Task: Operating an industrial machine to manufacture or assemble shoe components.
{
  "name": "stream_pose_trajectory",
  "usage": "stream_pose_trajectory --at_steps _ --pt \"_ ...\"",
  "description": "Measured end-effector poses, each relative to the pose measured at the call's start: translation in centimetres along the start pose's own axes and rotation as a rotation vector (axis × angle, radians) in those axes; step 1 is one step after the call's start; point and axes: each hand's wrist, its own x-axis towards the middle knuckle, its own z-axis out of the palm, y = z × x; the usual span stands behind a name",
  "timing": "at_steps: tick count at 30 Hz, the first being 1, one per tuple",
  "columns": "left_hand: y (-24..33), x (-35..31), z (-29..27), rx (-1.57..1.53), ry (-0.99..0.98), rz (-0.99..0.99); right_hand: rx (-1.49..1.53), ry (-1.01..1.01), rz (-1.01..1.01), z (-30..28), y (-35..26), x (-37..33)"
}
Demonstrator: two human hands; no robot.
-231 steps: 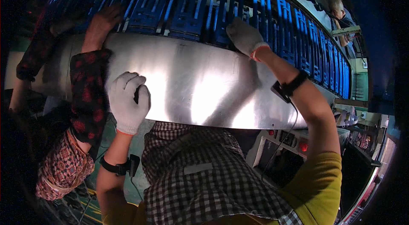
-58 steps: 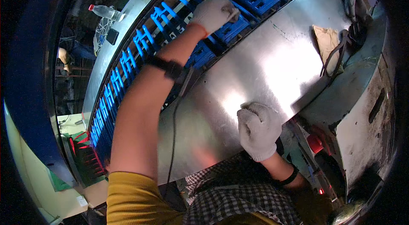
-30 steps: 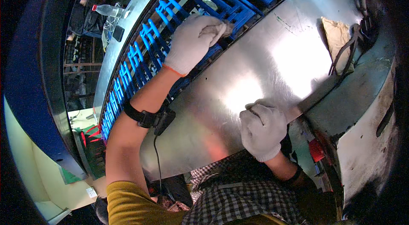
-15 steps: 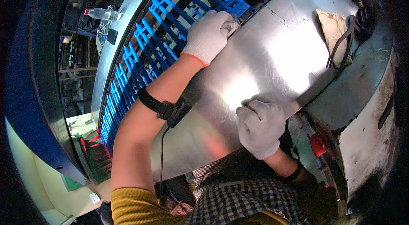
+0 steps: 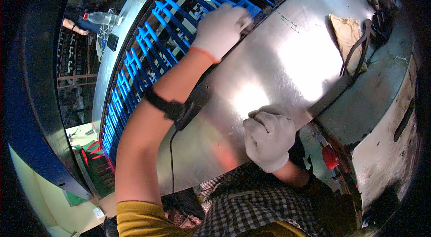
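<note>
left hand barely shifted, curled on blue rack, right hand fisted on steel sheet

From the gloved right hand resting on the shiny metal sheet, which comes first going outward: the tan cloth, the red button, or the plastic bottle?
From the right hand:
1. Red button, just right, by the machine's edge.
2. Tan cloth, up right on the metal sheet.
3. Plastic bottle, far upper left.

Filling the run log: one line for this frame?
left hand: on blue racks | right hand: fist on steel sheet | rag: far side
</note>
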Motion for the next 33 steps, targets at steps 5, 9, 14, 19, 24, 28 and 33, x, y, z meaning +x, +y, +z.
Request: stream_pose_trajectory --at_steps 5,9,14,19,24,28,33 --pt "1.3 4.5 -0.2 0.029 0.007 0.099 0.009 -0.016 0.011 -0.6 0.0 0.2" --pt "1.7 1.2 -1.4 0.053 -0.103 0.048 0.037 -0.038 -0.009 -0.7 0.2 0.3" --pt "1.1 0.9 -0.3 0.002 -0.052 -0.024 0.006 -0.027 0.0 -0.5 0.0 0.1" --pt "2.8 6.5 0.5 0.083 -0.017 0.086 0.008 -0.046 -0.006 -0.7 0.0 0.3" --pt "4.3 5.4 -1.0 0.098 -0.111 0.039 0.047 -0.029 -0.016 -0.9 -0.2 0.7" --pt "2.2 0.6 -1.4 0.005 -0.138 -0.06 0.004 -0.021 -0.025 -0.8 -0.5 0.6" --pt "1.5 2.0 0.4 -0.023 -0.029 0.007 0.017 -0.064 0.011 -0.5 -0.2 0.4"
